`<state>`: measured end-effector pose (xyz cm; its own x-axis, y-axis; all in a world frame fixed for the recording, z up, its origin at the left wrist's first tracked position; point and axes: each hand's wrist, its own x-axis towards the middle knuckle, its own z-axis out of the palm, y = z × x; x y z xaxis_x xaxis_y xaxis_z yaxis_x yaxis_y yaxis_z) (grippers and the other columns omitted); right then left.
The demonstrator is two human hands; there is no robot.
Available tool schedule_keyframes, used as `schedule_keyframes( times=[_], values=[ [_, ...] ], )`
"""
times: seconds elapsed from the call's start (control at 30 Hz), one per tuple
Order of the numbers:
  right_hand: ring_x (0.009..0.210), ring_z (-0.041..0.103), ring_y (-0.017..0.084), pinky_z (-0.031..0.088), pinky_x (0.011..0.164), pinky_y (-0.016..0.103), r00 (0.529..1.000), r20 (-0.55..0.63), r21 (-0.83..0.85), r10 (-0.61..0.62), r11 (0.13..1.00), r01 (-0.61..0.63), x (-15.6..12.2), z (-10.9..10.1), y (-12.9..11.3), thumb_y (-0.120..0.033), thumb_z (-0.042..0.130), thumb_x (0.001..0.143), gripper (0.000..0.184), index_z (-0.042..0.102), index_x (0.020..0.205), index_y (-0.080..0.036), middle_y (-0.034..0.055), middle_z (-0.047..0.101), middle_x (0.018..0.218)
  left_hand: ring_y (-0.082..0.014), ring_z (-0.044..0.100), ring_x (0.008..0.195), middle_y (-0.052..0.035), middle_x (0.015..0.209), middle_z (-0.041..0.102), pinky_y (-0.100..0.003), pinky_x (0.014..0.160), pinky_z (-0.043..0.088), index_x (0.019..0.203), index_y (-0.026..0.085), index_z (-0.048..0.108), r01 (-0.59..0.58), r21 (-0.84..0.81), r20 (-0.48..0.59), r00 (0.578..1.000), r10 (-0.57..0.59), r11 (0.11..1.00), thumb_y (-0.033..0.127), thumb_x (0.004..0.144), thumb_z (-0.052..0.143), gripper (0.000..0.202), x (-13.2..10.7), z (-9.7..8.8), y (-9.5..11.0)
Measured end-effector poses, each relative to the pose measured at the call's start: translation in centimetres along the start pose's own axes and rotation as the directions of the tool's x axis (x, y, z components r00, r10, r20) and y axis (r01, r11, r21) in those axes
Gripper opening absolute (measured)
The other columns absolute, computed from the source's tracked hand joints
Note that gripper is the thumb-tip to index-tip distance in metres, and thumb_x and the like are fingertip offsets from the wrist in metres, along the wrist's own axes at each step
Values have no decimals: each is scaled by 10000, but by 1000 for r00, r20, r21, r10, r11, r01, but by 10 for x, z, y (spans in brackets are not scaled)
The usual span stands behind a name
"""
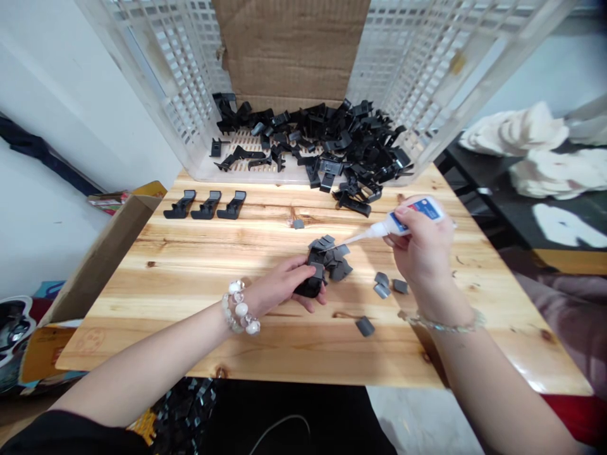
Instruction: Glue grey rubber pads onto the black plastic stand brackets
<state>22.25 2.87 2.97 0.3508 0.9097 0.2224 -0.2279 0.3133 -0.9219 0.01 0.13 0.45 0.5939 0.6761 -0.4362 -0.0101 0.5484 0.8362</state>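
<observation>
On my feed, the left hand sits at the middle of the view, its fingers curled around a black plastic clip. A heap of small gray pads lies against that clip. The right hand grips a white glue bottle in narrowly closed fingers, its nozzle tilted down toward the heap (the tip is so thin on my screen that I cannot tell whether it touches). Loose gray pads lie on the wooden surface toward 3 o'clock. Three black clips stand in a row at 10 o'clock, and a white plastic crate holding a pile of black clips sits at 12 o'clock.
</observation>
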Motion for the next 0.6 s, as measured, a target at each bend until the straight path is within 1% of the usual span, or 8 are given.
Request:
schedule_keyframes(
  times=[0.13, 0.2, 0.3, 0.43, 0.5, 0.6],
  values=[
    [352, 256, 46, 153, 361, 209, 1000, 9, 1, -8, 1000, 8, -1, 2, -1, -141, 692, 629, 179, 532, 691, -193, -85, 412, 476, -189, 688, 690, -88, 776, 675, -243, 522, 530, 946, 116, 567, -9, -9, 0, 1000, 9, 1000, 374, 856, 595, 275, 0, 0, 0],
    [361, 248, 49, 147, 369, 216, 1000, 6, -2, -7, 1000, 7, -2, 2, -2, -161, 697, 634, 176, 535, 690, -198, -83, 400, 477, -191, 688, 692, -87, 772, 676, -243, 520, 529, 943, 117, 568, -14, -14, 3, 1000, 15, 1000, 377, 850, 605, 278, 1, 0, -1],
    [380, 222, 57, 142, 391, 234, 1000, 8, 4, 6, 1000, -6, -1, 0, -5, -219, 700, 680, 173, 528, 677, -210, -78, 358, 474, -196, 690, 695, -87, 775, 677, -245, 515, 528, 947, 119, 566, -21, -26, 7, 1000, 22, 999, 374, 852, 605, 275, 1, -1, -2],
    [410, 154, 63, 113, 408, 251, 996, 50, 62, 73, 995, -76, 4, -5, -10, -301, 715, 726, 330, 425, 597, -212, -80, 244, 480, -191, 684, 732, -84, 818, 677, -259, 546, 544, 998, 129, 573, -61, -61, -10, 998, 61, 996, 346, 868, 593, 253, 2, -3, -2],
    [423, 181, 60, 121, 403, 241, 992, 64, 113, 110, 987, -116, 7, -8, -10, -346, 756, 711, 379, 414, 621, -208, -75, 288, 522, -189, 679, 776, -82, 846, 677, -276, 593, 560, 1027, 136, 577, -111, -78, -42, 993, 108, 991, 317, 883, 574, 232, 2, -4, -1],
    [443, 337, 63, 164, 395, 210, 981, 97, 131, 166, 975, -178, 8, -9, -7, -383, 806, 664, 376, 472, 739, -225, -61, 458, 580, -190, 669, 824, -74, 851, 670, -296, 647, 569, 1019, 139, 579, -177, -78, -85, 982, 170, 981, 294, 903, 544, 197, 2, -6, 1]
  ],
)
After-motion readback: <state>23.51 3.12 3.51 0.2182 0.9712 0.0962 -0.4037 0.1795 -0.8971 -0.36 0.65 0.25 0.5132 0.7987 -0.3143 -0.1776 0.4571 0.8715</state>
